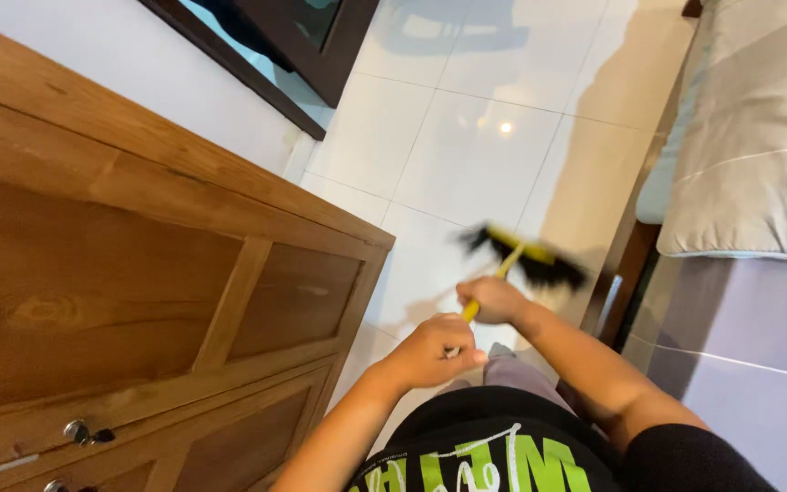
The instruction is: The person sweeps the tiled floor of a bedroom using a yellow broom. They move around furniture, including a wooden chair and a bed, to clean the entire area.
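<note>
A broom with a yellow handle (505,269) and a yellow head with black bristles (523,256) is over the white tiled floor (475,155), blurred by motion. My right hand (494,299) grips the handle lower down, closer to the head. My left hand (432,351) is closed around the handle's upper end, nearer my body. Both arms reach forward over my black shirt with green print (494,451).
A tall wooden cabinet (138,292) with panelled doors and small metal knobs stands close on the left. A bed with a grey cover (758,164) and its dark wooden frame (626,273) lies on the right. A dark-framed door (293,46) is at the far wall.
</note>
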